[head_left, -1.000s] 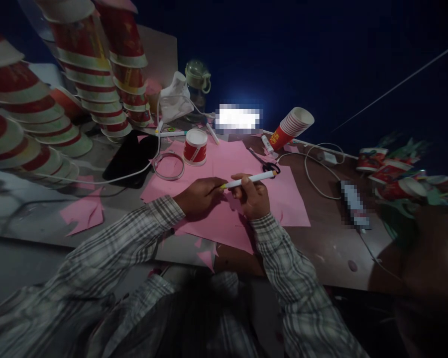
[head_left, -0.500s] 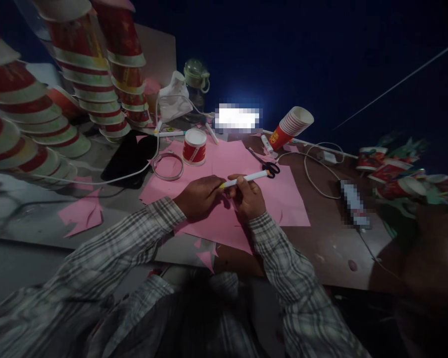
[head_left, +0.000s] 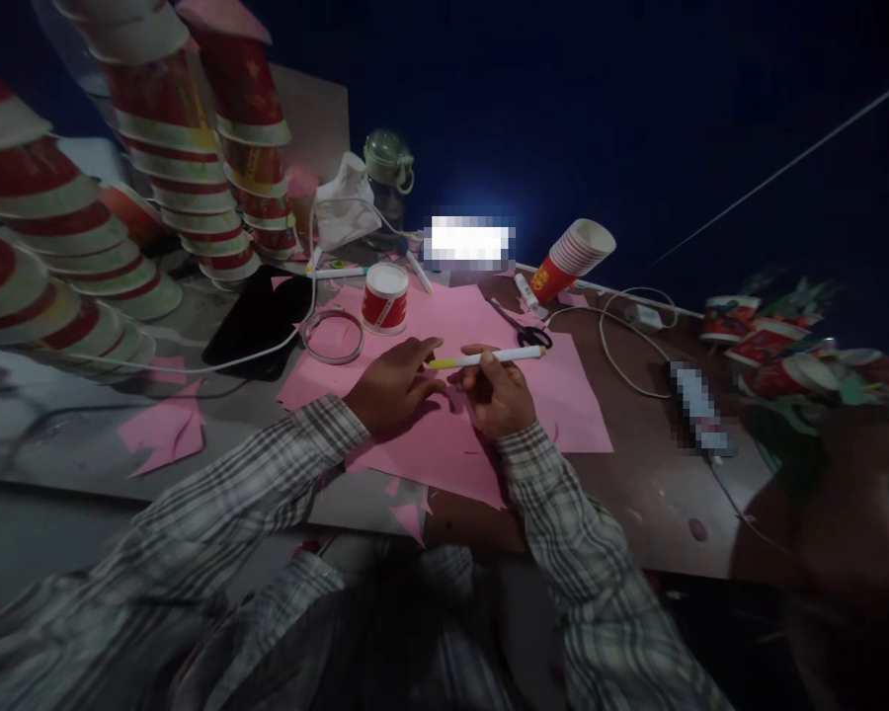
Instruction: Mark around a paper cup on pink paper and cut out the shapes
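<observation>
R hand (head_left: pixel 505 397): fingers pinching marker (head_left: pixel 515 354); L hand (head_left: pixel 391 387): fingers spread nr its yellow end. Slack pinch could drop it on pink paper (head_left: pixel 430 449).

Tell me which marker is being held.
The white marker with the yellow end, gripped in the right hand; the other visible markers lie untouched farther back.

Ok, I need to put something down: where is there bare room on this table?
Bare brown tabletop lies between the pink paper and the pixelated device, with a white cable behind. Crowded: the left, with cup stacks; the middle, where the right hand holds a marker.
</observation>
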Available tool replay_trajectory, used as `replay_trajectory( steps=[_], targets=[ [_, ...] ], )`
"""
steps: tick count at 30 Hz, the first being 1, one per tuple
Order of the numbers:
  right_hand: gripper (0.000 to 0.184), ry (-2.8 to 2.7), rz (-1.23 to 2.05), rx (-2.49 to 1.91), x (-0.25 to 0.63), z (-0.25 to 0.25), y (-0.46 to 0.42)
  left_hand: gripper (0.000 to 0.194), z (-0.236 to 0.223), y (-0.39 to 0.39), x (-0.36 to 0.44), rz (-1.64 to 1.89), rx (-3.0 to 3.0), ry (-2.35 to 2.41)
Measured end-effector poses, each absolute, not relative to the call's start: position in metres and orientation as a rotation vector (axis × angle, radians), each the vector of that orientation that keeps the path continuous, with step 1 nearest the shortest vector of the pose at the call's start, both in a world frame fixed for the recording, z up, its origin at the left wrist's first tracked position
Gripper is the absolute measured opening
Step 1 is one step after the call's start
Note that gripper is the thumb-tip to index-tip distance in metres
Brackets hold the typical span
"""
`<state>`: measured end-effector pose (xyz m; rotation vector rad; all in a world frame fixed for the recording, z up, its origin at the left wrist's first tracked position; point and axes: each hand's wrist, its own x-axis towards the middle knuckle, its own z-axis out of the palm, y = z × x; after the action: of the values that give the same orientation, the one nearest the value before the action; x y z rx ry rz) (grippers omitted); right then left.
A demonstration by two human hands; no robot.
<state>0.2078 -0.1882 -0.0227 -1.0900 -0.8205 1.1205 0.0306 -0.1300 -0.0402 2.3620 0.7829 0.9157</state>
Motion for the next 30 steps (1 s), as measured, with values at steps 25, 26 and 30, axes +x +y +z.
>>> replay_trajectory(
  steps=[25,26,30],
  targets=[
    [0.034,-1.489,0.584,-1.561,0.292,0.011,-0.118,0.031,-0.033,-0.128,0.024,0.541,2.82,0.606],
    [0.035,-1.477,0.583,-1.574,0.293,0.01,-0.121,0.031,-0.032,-0.128,0.024,0.528,2.816,0.592],
    [0.039,-1.472,0.534,-1.665,0.297,0.0,-0.129,0.032,-0.035,-0.13,0.027,0.543,2.803,0.544]
  ],
)
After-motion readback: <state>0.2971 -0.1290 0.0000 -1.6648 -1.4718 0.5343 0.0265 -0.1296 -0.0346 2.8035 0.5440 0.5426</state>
